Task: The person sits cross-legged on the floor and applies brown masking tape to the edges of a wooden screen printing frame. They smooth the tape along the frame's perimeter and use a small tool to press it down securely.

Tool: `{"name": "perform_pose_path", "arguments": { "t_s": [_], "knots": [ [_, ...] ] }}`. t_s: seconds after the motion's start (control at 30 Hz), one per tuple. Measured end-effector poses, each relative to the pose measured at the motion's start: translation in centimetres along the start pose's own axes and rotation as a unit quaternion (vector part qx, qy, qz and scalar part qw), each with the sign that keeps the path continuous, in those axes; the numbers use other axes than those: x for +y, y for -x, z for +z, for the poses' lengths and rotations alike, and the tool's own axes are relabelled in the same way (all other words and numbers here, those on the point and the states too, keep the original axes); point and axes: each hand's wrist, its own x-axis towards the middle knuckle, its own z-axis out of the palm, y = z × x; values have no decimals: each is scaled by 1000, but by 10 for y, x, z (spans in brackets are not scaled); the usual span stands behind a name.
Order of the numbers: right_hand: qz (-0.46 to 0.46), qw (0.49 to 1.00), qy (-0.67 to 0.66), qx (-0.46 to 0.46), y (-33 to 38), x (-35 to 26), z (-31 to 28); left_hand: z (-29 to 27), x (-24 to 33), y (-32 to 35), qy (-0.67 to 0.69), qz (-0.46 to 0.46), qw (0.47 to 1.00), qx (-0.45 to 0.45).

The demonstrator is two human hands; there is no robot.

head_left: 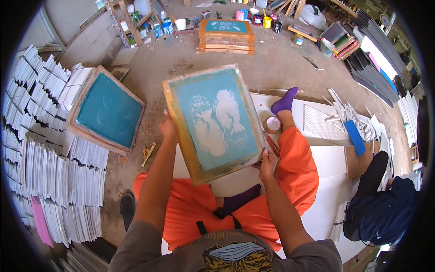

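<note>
Both my hands hold a screen-printing frame (181,156) tilted above my lap. Its mesh is teal, with two pale figure-like patterns in it, and the wooden border is worn and stained ochre. My left hand (168,128) is closed on the left edge, with part of its fingers hidden behind the frame. At the lower right edge, my right hand (266,166) grips with the thumb on the near side. Just beyond the right border, a roll of tape (272,124) lies on a white board (312,124) beside my purple-socked foot.
Another teal screen frame (108,111) leans against stacked white sheets (45,167) on the left. More framed screens (226,41) are piled ahead, near paint containers (267,21). Offcut strips (337,109) and a blue piece (355,138) lie right, with a dark bag (385,208) nearer me.
</note>
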Motion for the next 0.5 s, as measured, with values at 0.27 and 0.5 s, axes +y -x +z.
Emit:
{"name": "perform_pose_path", "arguments": {
  "t_s": [0.27,0.5],
  "knots": [
    [132,986,79,60,2,12,-6,-3,-84,-56,-186,-106,971,105],
    [156,980,93,87,2,14,-6,4,-78,-52,-71,-161,983,-58]
  ]
}}
